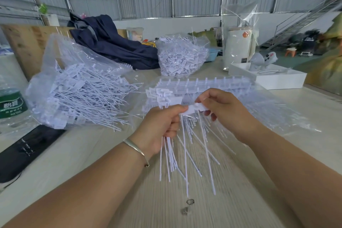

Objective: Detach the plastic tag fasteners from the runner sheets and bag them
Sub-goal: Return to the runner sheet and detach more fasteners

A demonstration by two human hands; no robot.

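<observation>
My left hand (pixel 162 122) grips a bundle of detached tag fasteners (pixel 185 146) above the table (pixel 240 181), while my right hand (pixel 220 109) pinches another's flag. I'm mid-detaching, I think; next, add it to the bundle and reach the runner sheets (pixel 203 85) behind.

I see a bunch of white plastic tag fasteners (pixel 182 146) upright above the table, flat tag heads on top, thin tails hanging down and fanning out, blurred. One tag head (pixel 194 108) sticks out sideways at the top of the bunch. Behind it lie runner sheets (pixel 201 84), white, stacked flat on clear plastic, fasteners attached in rows. To the left a clear bag (pixel 77 87) lies on its side, stuffed with loose fasteners, tails pointing right out of its mouth. Further back a second bag (pixel 180 55) holds a heaped white pile.
</observation>
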